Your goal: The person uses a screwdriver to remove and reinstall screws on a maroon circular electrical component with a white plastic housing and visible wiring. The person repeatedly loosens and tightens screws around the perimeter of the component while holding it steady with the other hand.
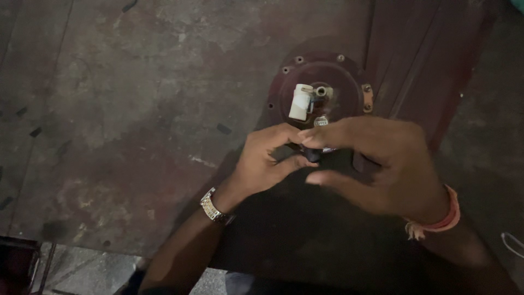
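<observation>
— Starting closest to the camera, what do you count?

— Two hands. The left hand (262,164) wears one metal wristwatch (214,208); the right hand (376,164) has one orange thread band (442,218) at the wrist. They meet over a small dark part (314,154), which sits between their fingertips, just below the round plate.

— Are they gripping it?

— The left hand's thumb and forefinger curl in and pinch at that part. The right hand is half closed, its fingers bent over it from the other side; whether it truly grips the part, I cannot tell, since most of the piece is hidden.

— And beyond the hands?

— One round, dark red flange plate (322,82) lying on the stained floor (120,109). I count about five small bolt holes along its visible rim. On it stands one white plastic fitting (301,102), blocky and upright, and beside that one small metal port (321,91).

— Any labels?

— One small round pale tag (321,121), just above the fingertips, and one little orange-brown bracket (367,98) at the plate's right edge.
</observation>
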